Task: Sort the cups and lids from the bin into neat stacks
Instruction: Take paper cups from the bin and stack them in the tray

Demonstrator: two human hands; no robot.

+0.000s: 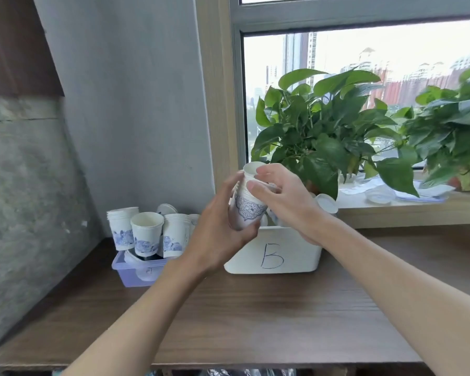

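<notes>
Cup stack (248, 210) is up in the air just above the white bin's (274, 256) left rim, blue pattern facing out. Left of that bin: purple bin (136, 270) with more cups (147, 234), some nested. Behind the bin, leafy plant (318, 126) on the windowsill (404, 210); a white lid (327, 203) pokes up at its back right corner. Both bins are on a wooden table (255, 321). Left hand (220, 234) wraps the stack's lower half; right hand (282, 194) pinches the top cup's rim. Bin front reads "B"; purple bin's mark unreadable.
</notes>
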